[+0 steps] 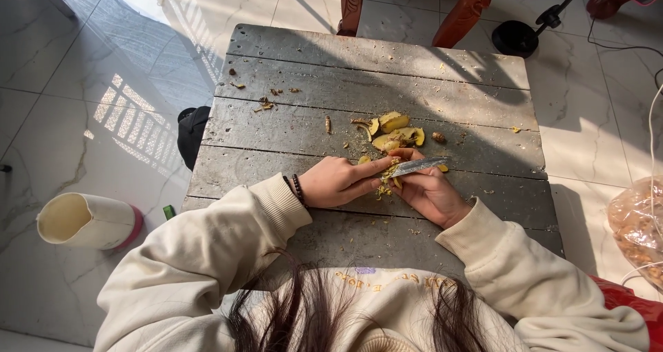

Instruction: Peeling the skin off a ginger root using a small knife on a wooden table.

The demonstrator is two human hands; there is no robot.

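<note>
Grey, weathered planks make up the tabletop point(311, 69), flecked with yellow-brown peelings, and there's a cluster of pale yellow ginger pieces point(395, 132) catching the sun beside a silver-grey knife blade point(418, 165). Cream sleeves, a dark beaded bracelet point(298, 189) on the left wrist. Off to the side, a cream jug point(86, 221) with a pink base lies on white marble floor point(83, 62) veined with grey, and red-brown carved chair legs point(414, 3) stand up top.

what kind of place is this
Probably a home floor space used for food prep: a weathered low wooden table on glossy marble-look floor tiles, a carved red wooden chair behind it, and sunlight falling across both.
</note>
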